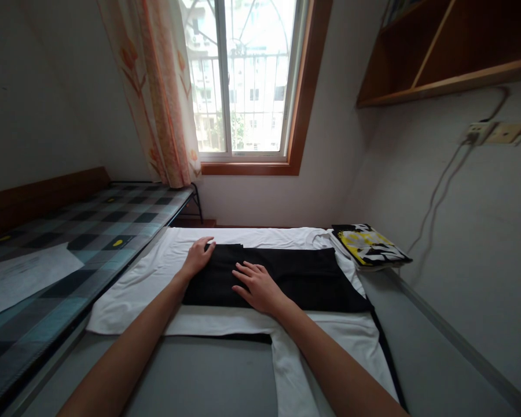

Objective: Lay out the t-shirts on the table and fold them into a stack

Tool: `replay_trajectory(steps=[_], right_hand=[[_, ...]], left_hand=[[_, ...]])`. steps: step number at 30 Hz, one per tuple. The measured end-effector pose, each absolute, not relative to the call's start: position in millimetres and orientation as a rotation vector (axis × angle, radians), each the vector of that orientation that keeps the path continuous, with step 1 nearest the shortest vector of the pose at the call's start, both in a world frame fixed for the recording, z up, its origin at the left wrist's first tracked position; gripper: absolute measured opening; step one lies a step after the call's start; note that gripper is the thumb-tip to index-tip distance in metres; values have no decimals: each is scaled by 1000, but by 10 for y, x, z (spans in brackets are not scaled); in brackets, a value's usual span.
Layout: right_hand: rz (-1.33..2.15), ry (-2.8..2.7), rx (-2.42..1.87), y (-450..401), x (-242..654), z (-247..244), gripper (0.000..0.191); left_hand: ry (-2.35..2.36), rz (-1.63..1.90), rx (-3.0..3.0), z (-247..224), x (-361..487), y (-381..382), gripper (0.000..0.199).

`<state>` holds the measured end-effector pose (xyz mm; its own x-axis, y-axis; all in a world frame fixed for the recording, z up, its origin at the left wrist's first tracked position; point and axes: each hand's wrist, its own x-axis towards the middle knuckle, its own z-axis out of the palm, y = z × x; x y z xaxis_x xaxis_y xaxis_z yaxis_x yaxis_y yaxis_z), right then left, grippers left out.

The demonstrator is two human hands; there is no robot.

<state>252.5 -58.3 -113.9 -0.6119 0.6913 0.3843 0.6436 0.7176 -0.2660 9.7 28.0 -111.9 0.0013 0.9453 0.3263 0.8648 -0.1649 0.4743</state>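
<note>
A black folded garment (304,278) lies in a wide strip across a white garment (130,289), which is spread over a grey tabletop (208,370). My left hand (197,256) rests at the far left corner of the black cloth, fingers stretched forward over its edge. Flat on the middle of the strip lies my right hand (258,284), its fingers spread. One long white piece hangs towards me under my right forearm. A thin black edge shows beneath the white cloth at the front and right.
A folded yellow, black and white printed cloth (369,246) sits at the table's back right. On the left is a checked bed (125,214) with a paper sheet (30,278). Cords (440,179) run down the right wall below a wooden shelf (451,75). A window (256,98) is ahead.
</note>
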Motion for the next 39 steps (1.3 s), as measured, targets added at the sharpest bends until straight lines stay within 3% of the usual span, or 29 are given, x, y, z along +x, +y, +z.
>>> replay_trajectory(steps=[5, 18, 29, 39], right_hand=[[146, -2469, -1024, -585, 2531, -1143, 45], [165, -2470, -1024, -573, 2541, -1181, 44], [152, -2463, -1016, -565, 2557, -1215, 44], [154, -2481, -1015, -586, 2564, -1186, 45]], left_hand=[[2193, 748, 1801, -1161, -40, 339, 44], [2446, 648, 1883, -1214, 74, 220, 52], [2007, 933, 1870, -1238, -40, 237, 38], [2267, 644, 1914, -1116, 116, 133, 49]])
